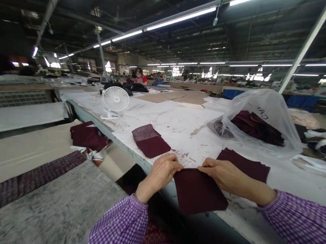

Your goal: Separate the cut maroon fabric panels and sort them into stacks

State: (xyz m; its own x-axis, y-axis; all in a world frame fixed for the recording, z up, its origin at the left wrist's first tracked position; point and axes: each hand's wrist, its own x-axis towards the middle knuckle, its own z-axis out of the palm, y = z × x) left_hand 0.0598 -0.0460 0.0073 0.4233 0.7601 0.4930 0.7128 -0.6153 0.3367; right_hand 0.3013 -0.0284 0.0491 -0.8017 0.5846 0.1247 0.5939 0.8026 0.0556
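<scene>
So: panel (200, 195) pinched two-handed at table (164, 114) edge

Left hand (162, 172) and right hand (224, 175) both clamped on its top edge, my thumbs against fingers. Lower corner sits past the near edge. Two-tone pile (151, 141) just beyond my left hand; dark pile (249, 165) partly blocked by my right. Scraps (185, 158) between piles. Farther back: fan (115, 99) left, clear bag (290, 137) right.

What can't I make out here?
In the head view:
Held cloth: its upper edge, partly covered by the left hand and right hand.
Dark red stack: its near side, behind the right hand.
Lettering on the plastic bag: blurred and warped.
Right sleeve: cut off by the right edge.
Distant person in red: too small to read their work.
</scene>
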